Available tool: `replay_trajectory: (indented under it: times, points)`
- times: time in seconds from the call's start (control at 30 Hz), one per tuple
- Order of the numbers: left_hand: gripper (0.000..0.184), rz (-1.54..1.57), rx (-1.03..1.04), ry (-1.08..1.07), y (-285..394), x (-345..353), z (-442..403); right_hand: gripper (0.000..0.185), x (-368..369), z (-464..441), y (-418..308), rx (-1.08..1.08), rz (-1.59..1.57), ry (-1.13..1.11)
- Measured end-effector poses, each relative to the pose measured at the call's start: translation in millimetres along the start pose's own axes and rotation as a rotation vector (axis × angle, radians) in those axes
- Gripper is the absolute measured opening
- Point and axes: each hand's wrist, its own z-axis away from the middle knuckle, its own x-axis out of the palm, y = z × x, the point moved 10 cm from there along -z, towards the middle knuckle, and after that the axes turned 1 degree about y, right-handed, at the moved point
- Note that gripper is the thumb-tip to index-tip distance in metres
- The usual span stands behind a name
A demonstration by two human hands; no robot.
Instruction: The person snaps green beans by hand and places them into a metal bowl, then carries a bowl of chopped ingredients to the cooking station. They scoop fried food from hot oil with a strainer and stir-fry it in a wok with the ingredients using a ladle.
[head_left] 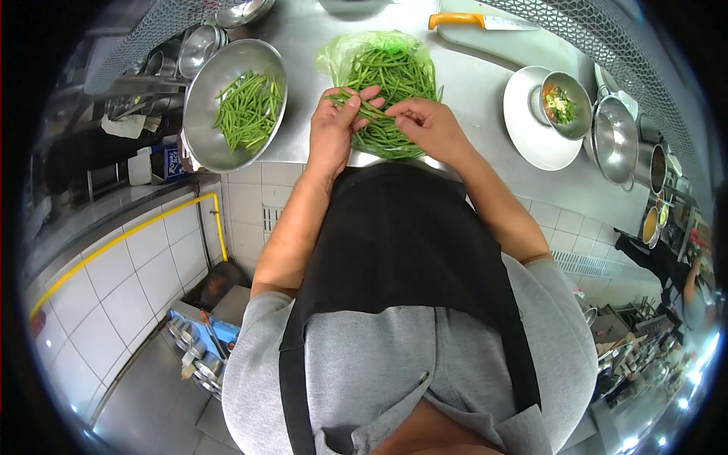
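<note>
My left hand (337, 125) is closed around a few green beans (366, 111), held over a pile in front of me. Thumb and fingers of my right hand (426, 127) pinch the right end of those beans. Beneath both hands, a heap of long green beans (390, 72) fills an open, pale green plastic bag (331, 59) on the steel counter. To the left stands a wide metal bowl (199, 136) with shorter green bean pieces (248, 111) in it.
An orange-handled knife (474, 22) lies on a cutting board (523, 48) at the back right. On the right are a white plate (523, 136), a small bowl of chopped vegetables (561, 106) and metal pans (614, 136). Another person (686, 296) stands at far right.
</note>
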Motion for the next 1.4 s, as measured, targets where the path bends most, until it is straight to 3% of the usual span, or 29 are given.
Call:
replay_trajectory:
  times: [0.23,0.43,0.53,0.63,0.73,1.13,1.33,1.4]
  points:
    - [0.016,-0.07,-0.033,0.005,-1,5,3,0.012,-2,2,-11,-0.018,0.251,-0.011]
    - [0.014,0.036,-0.078,0.044,-11,-4,-1,0.011,-27,-6,9,0.003,-0.276,0.165]
    - [0.016,0.089,-0.13,0.032,-16,-7,-3,0.015,-2,-1,-10,0.05,-0.273,-0.041]
    - [0.017,0.154,-0.174,0.024,-22,0,-2,0.019,7,-7,-6,-0.026,0.032,-0.001]
    - [0.017,0.173,-0.162,0.003,-19,3,-1,0.02,6,-7,-5,-0.001,0.108,0.018]
    - [0.009,0.018,-0.143,0.018,-24,10,0,0.026,8,-13,7,0.011,0.164,0.079]
    - [0.01,-0.026,-0.112,-0.002,-26,10,-1,0.02,6,-13,3,0.005,0.194,0.099]
    - [0.01,-0.012,-0.094,-0.004,-25,13,-2,0.017,6,-15,8,-0.011,0.072,0.132]
